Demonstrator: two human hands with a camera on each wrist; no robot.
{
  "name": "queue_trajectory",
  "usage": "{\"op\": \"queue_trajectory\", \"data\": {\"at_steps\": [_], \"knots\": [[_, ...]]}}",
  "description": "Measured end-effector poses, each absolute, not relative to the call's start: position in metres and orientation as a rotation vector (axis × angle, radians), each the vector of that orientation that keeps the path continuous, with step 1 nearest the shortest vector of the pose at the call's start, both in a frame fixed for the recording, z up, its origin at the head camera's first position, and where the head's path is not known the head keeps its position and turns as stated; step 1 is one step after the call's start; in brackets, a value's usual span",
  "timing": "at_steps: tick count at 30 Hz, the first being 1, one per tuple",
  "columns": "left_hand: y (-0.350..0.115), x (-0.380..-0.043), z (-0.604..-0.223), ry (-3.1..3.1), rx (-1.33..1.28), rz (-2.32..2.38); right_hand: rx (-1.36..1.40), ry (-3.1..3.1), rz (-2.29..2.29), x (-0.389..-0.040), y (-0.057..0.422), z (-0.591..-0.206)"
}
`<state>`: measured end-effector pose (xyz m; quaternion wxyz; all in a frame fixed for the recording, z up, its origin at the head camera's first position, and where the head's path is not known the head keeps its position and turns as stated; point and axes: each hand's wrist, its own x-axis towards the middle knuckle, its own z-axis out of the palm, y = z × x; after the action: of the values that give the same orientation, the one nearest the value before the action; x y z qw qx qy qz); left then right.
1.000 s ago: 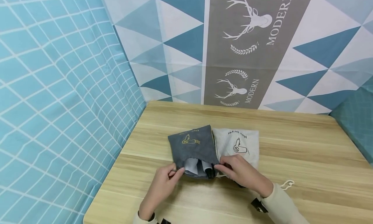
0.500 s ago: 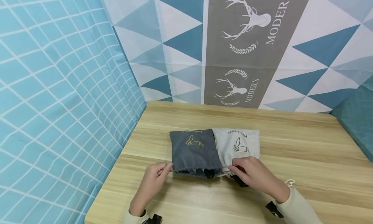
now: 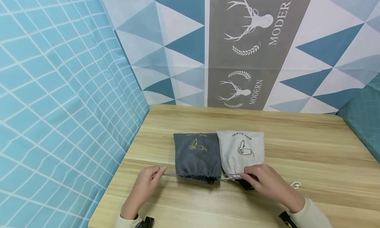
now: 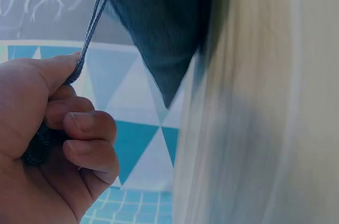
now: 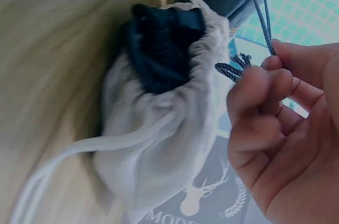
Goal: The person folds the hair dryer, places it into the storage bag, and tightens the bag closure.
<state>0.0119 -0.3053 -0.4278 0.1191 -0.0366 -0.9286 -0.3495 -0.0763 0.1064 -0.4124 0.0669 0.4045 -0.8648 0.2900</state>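
Note:
A dark grey drawstring bag (image 3: pixel 197 155) with a yellow hair dryer print lies on the table, its gathered mouth toward the person. My left hand (image 3: pixel 147 180) pinches one grey drawstring (image 4: pixel 91 33) off the bag's left side, the cord pulled taut. On the other side my right hand (image 3: pixel 264 180) pinches the opposite drawstring (image 5: pixel 263 15), its knotted end sticking out past the fingers. Beside it lies a light grey drawstring bag (image 3: pixel 241 148) with a black hair dryer print, partly behind my right hand. Something black (image 5: pixel 164 46) shows in that bag's open mouth.
The bags lie on a wood-grain table (image 3: pixel 311 148). A white cord loop (image 3: pixel 295 185) from the light bag lies to the right. A blue checked curtain (image 3: pixel 59 99) hangs at the left, and a patterned cloth (image 3: pixel 184 49) stands behind the table.
Both hands have moved apart, drawing the cords out sideways. The dark bag's mouth, wide open before with white and black things showing, has gathered nearly closed.

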Motion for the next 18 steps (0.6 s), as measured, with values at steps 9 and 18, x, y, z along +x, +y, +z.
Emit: {"op": "queue_trajectory", "data": {"at_steps": [9, 18], "knots": [[-0.334, 0.019, -0.437, -2.909, 0.029, -0.903, 1.176, -2.593, 0.949, -0.066, 0.124, -0.434], [-0.346, 0.026, -0.434, -2.939, 0.070, -0.680, 1.066, -2.602, 0.943, -0.058, 0.137, -0.436]]}}
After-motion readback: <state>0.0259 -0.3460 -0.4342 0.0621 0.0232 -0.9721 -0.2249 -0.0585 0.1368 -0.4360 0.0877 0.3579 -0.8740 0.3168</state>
